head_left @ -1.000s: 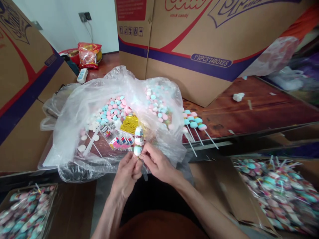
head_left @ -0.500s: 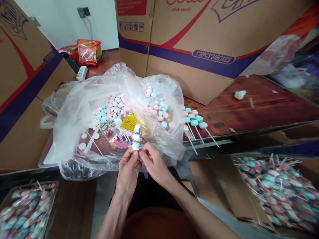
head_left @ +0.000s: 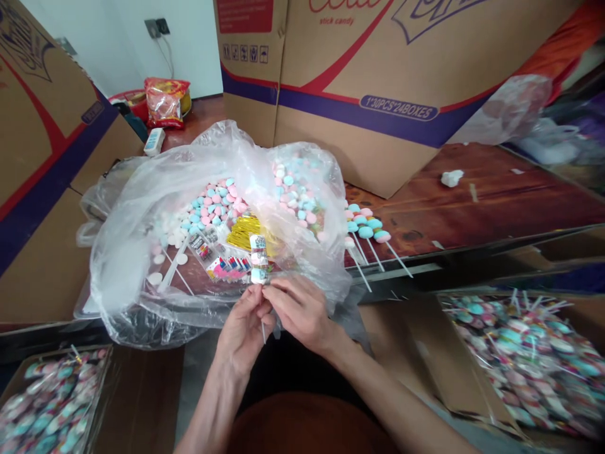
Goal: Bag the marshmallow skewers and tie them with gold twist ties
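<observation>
Both hands meet at one wrapped stick candy [head_left: 258,258], held upright over the near edge of the table. My left hand [head_left: 246,328] pinches it just below the candy, with the white stick showing under the fingers. My right hand [head_left: 299,310] pinches the same spot from the right. Behind the candy lies a big clear plastic bag [head_left: 142,214] full of loose pink, blue and white candies [head_left: 215,205], with gold twist ties [head_left: 243,232] and small printed wrappers [head_left: 227,268].
Bare stick candies [head_left: 366,230] lie on the brown table [head_left: 472,208] right of the bag. Large cardboard cartons [head_left: 378,82] stand behind and at left. Boxes of wrapped candies sit at lower right [head_left: 524,359] and lower left [head_left: 42,403].
The candy has stayed between both hands, which shifted slightly; the stick now shows lower below my left fingers. The view moved a little.
</observation>
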A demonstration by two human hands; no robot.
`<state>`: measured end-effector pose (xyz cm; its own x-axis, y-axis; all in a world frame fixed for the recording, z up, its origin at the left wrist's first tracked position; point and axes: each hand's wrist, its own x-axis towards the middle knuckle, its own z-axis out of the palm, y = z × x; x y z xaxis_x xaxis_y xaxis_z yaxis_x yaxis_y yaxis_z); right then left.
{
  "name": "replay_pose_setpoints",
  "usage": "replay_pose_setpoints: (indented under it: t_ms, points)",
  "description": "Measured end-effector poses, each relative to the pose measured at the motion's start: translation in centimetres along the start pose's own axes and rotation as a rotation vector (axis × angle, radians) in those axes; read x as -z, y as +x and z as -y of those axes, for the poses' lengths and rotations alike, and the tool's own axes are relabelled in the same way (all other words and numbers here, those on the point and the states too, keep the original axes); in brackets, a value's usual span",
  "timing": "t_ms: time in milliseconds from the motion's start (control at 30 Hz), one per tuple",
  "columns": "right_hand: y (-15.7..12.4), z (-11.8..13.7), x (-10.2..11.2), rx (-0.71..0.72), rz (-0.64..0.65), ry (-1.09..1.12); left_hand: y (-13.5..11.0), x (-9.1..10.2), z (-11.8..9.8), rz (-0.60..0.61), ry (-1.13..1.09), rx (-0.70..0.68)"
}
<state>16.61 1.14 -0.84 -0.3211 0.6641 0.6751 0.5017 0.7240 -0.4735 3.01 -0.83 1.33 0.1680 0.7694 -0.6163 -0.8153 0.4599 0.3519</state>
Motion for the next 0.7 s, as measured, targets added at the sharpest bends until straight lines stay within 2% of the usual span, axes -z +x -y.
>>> replay_pose_setpoints:
  t_ms: [100, 200, 267, 333, 400, 500, 633, 700]
  points:
    - [0.5, 0.5, 0.0, -0.027, -0.026, -0.042, -0.1, -0.1, 0.5, 0.062, 0.046, -0.08]
    - [0.8, 1.3, -0.3, -0.157, -0.091, -0.008, 0.0, -0.3, 0.4, 0.113, 0.124, -0.106]
    - [1.1, 1.9, -0.3, -0.266, -0.101, 0.105, -0.1, -0.5, -0.1, 0.178, 0.191, -0.102]
    - [1.5, 2.6, 0.1, -0.363, -0.069, 0.275, -0.5, -0.6, -0.8, 0.211, 0.235, -0.17]
    - [2.1, 3.4, 0.7, -0.423, -0.019, 0.414, -1.3, -0.3, -1.4, 0.187, 0.296, -0.325]
    - [3.1, 4.6, 1.5, -0.409, -0.007, 0.448, -2.7, 0.7, -1.7, 0.12, 0.474, -0.537]
    - [3.8, 5.9, 1.5, -0.285, -0.055, 0.41, -3.8, 2.5, -1.7, -0.096, 0.575, -0.625]
    - [3.6, 6.0, 1.4, -0.29, -0.039, 0.434, -3.8, 3.0, -1.8, -0.121, 0.58, -0.605]
